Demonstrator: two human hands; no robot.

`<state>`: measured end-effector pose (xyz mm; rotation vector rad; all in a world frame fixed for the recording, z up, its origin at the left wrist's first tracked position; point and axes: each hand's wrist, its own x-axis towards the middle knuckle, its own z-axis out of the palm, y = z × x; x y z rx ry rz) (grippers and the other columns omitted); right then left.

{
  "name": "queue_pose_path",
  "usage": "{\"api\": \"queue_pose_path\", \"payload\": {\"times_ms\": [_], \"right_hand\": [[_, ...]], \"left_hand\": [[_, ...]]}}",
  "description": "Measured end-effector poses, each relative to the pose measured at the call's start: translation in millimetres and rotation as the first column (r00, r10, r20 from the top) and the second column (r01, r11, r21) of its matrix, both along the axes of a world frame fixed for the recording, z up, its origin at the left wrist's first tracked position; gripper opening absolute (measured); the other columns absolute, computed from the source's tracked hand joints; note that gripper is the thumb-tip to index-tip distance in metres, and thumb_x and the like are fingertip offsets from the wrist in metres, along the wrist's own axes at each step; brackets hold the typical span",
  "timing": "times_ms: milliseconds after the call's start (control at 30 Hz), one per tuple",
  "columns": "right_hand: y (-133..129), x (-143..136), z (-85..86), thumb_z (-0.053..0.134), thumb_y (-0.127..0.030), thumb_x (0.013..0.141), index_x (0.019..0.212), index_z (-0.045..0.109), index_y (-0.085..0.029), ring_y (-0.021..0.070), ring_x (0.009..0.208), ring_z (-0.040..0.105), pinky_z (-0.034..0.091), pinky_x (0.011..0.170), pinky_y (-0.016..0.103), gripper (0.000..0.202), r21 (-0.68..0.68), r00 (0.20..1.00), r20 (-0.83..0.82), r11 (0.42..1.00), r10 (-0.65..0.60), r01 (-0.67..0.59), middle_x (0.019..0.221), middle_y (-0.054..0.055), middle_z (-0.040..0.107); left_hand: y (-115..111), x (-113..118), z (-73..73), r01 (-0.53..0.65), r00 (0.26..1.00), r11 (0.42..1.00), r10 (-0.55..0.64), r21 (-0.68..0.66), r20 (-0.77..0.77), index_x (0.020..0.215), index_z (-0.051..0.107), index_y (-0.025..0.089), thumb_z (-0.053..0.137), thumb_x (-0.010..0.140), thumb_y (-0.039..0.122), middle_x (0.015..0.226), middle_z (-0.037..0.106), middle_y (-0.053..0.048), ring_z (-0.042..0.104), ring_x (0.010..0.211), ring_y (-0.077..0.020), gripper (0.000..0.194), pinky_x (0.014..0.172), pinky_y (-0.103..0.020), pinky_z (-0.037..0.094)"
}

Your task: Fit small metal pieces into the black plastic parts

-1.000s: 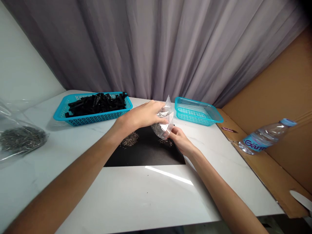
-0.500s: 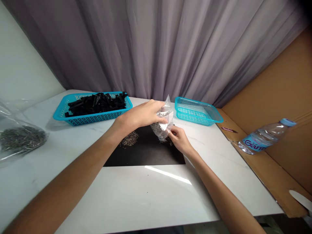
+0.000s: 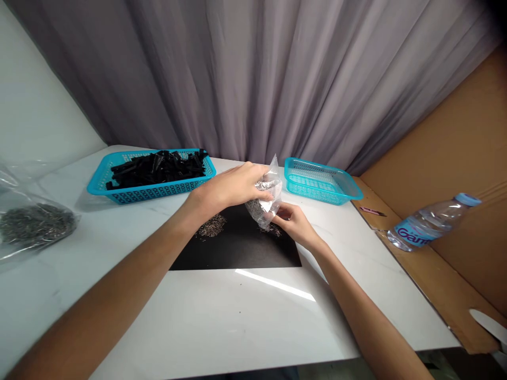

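Note:
My left hand [image 3: 233,184] is closed round a small clear plastic bag [image 3: 259,210] of tiny metal pieces, which look like screws, and holds it tilted above a black mat [image 3: 241,254]. At the bag's lower right edge, the fingers of my right hand [image 3: 296,222] are bent and pressed to the plastic; their tips are partly hidden. A loose pile of small metal pieces [image 3: 212,226] lies on the mat below my left wrist. Under the bag, beside my right fingers, is a smaller scatter of pieces [image 3: 273,230].
A blue basket [image 3: 154,191] of black strip-like pieces stands at the back left, another blue basket [image 3: 317,196] at the back right. A large clear bag [image 3: 39,224] of small dark pieces lies left. On cardboard at right are a water bottle [image 3: 430,224] and a pink cutter [image 3: 371,211].
My right hand has shifted slightly, so more of the scattered pieces under the bag show. The left hand and the bag have stayed nearly still.

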<state>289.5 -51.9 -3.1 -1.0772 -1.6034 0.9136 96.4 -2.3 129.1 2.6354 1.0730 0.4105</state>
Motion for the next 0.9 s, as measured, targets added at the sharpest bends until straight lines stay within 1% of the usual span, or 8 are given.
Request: {"api": "queue_pose_path", "payload": {"times_ms": [100,167,267,367,433,567,700,900], "right_hand": [[-2.3,-4.3,5.2,0.082,-0.048,0.08,0.11,0.073,-0.022,0.0221,0.093,0.066,0.051,0.09,0.036,0.04,-0.051,0.968,-0.235,0.993,0.09,-0.105,0.103,0.005,0.074],[-2.9,-6.1,6.4,0.083,-0.049,0.078,0.109,0.073,-0.022,0.0209,0.091,0.066,0.051,0.088,0.034,0.043,-0.074,0.953,-0.291,0.991,0.081,-0.107,0.104,0.004,0.074],[-1.6,-4.7,5.4,0.083,-0.053,0.077,0.1,0.073,-0.02,0.019,0.084,0.063,0.05,0.08,0.031,0.042,-0.077,0.964,-0.262,0.995,0.044,-0.067,0.095,0.004,0.073],[0.7,-0.6,3.3,0.082,-0.055,0.077,0.093,0.072,-0.019,0.0191,0.084,0.062,0.049,0.081,0.032,0.041,-0.062,0.98,-0.197,0.998,0.012,-0.024,0.092,0.003,0.072],[1.5,1.4,2.3,0.083,-0.055,0.077,0.093,0.072,-0.019,0.0201,0.086,0.062,0.049,0.083,0.033,0.041,-0.072,0.987,-0.16,0.997,0.0,-0.012,0.094,0.004,0.072],[1.6,2.4,1.8,0.084,-0.052,0.076,0.098,0.072,-0.019,0.0205,0.087,0.064,0.05,0.082,0.033,0.041,-0.103,0.986,-0.165,0.993,0.038,-0.055,0.096,0.005,0.073],[1.5,3.7,2.8,0.084,-0.049,0.076,0.096,0.071,-0.019,0.0172,0.076,0.062,0.05,0.072,0.03,0.039,-0.134,0.978,-0.193,0.986,0.076,-0.102,0.089,0.004,0.071],[0.3,9.6,3.9,0.075,-0.058,0.082,0.091,0.074,-0.017,0.0151,0.068,0.053,0.043,0.065,0.028,0.042,-0.091,0.997,-0.04,0.994,0.059,-0.062,0.078,0.002,0.067]], "left_hand": [[0.9,-0.4,-0.4,0.006,1.0,1.0,-0.006,-0.012,0.018,0.086,0.059,0.02,0.071,0.084,0.046,0.088,0.063,-0.003,0.057,0.076,-0.0193,0.029,0.065,-0.032,0.035],[1.5,-0.7,-0.6,0.01,1.0,1.0,-0.01,-0.009,0.017,0.087,0.059,0.021,0.07,0.084,0.046,0.089,0.063,-0.003,0.058,0.076,-0.0191,0.028,0.065,-0.031,0.035],[1.8,-0.9,-0.9,0.012,1.0,1.0,-0.012,-0.001,0.004,0.087,0.058,0.021,0.069,0.085,0.046,0.089,0.064,-0.002,0.058,0.075,-0.0186,0.028,0.063,-0.031,0.035],[1.6,-0.4,-1.7,0.014,1.0,1.0,-0.014,0.008,-0.007,0.085,0.057,0.02,0.069,0.086,0.046,0.089,0.064,-0.002,0.058,0.074,-0.018,0.028,0.062,-0.031,0.035],[0.9,0.3,-2.2,0.011,1.0,1.0,-0.011,0.014,-0.014,0.085,0.056,0.02,0.069,0.085,0.046,0.089,0.064,-0.002,0.057,0.074,-0.0176,0.029,0.062,-0.03,0.034],[-1.4,1.3,-1.8,-0.002,1.0,1.0,0.002,0.0,-0.023,0.085,0.056,0.02,0.07,0.085,0.044,0.091,0.064,-0.002,0.057,0.076,-0.0177,0.028,0.062,-0.03,0.033],[-1.8,0.7,-0.4,-0.003,1.0,1.0,0.003,-0.001,-0.009,0.085,0.057,0.02,0.072,0.084,0.043,0.089,0.063,-0.002,0.057,0.076,-0.0179,0.028,0.062,-0.031,0.033],[0.8,-0.1,-0.6,0.012,1.0,1.0,-0.012,-0.014,0.012,0.085,0.058,0.02,0.072,0.084,0.044,0.088,0.063,-0.002,0.057,0.075,-0.0183,0.028,0.064,-0.031,0.033]]}}
